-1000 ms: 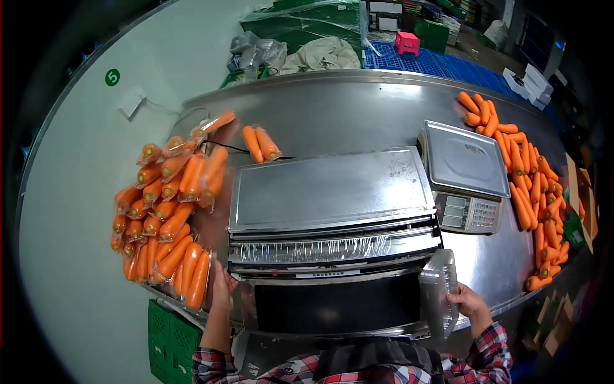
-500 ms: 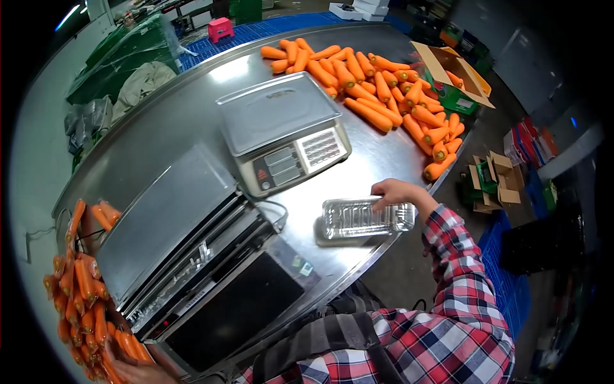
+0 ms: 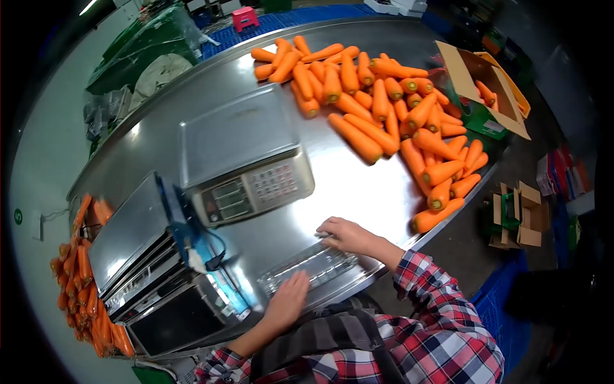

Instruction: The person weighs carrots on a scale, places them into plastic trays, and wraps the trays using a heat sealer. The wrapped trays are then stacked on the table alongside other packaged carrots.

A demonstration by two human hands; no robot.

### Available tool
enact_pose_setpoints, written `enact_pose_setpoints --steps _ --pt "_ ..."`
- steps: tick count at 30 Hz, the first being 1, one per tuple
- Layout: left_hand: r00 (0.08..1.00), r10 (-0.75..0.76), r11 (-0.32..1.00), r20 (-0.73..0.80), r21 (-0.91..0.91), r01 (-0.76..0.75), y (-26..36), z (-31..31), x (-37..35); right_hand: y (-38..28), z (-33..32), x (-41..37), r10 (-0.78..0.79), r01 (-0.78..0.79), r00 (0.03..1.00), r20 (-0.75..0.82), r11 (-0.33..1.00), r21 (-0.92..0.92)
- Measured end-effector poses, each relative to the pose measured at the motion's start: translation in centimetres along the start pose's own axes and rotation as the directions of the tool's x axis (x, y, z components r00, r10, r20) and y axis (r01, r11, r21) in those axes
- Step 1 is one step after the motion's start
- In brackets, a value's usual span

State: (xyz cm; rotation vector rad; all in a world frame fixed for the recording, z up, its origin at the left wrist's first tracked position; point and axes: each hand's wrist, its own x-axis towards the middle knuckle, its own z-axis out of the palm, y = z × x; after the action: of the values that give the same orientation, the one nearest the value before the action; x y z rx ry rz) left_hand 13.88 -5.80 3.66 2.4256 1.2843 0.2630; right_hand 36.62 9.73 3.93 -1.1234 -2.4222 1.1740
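Observation:
On the near edge of the steel table lies a clear plastic tray [image 3: 329,267], slightly blurred. My right hand [image 3: 350,237] is at its far rim, fingers bent and closed on that edge. Across from it, my left hand [image 3: 289,299] rests flat against the tray's near left side, fingers stretched out and holding nothing. A digital scale [image 3: 236,128] stands just beyond the tray. To the left is a wrapping machine [image 3: 173,320] with a flat metal top and a dark front plate.
Loose carrots [image 3: 384,96] are heaped at the table's far right, beside an open cardboard box [image 3: 470,80]. Bagged carrots [image 3: 80,288] pile up at the far left. Cardboard boxes [image 3: 527,214] lie on the floor at right. A pink stool [image 3: 245,19] stands behind the table.
The tray has moved left and nearer with my right hand. My left hand has left the bagged carrots and come to the tray. The view has shifted.

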Motion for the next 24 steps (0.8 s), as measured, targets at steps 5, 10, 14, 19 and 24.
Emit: enact_pose_setpoints --steps 5,10,14,19,24 --pt "0.964 -0.086 0.996 -0.250 -0.027 0.082 -0.3 2.3 -2.4 6.1 -5.9 -1.0 0.145 -0.124 0.930 -0.338 0.989 0.083" --pt "0.938 -0.147 0.977 -0.313 0.104 0.187 0.7 2.0 -3.8 9.1 -12.9 2.0 0.030 -0.336 0.769 -0.639 0.869 -0.363" --pt "0.946 -0.165 0.981 -0.277 0.053 0.187 1.2 -0.9 -3.1 9.0 -13.1 5.6 0.209 -0.559 0.789 -0.577 0.633 -0.535" --pt "0.906 -0.097 0.979 -0.412 0.125 0.161 -0.5 -4.5 2.2 13.7 -12.1 6.9 0.382 -0.366 0.784 -0.489 0.921 0.133" --pt "0.917 -0.254 0.966 -0.307 -0.033 0.257 -6.6 -1.2 5.5 12.8 -10.4 6.8 0.579 -0.081 0.733 -0.357 0.596 0.799"
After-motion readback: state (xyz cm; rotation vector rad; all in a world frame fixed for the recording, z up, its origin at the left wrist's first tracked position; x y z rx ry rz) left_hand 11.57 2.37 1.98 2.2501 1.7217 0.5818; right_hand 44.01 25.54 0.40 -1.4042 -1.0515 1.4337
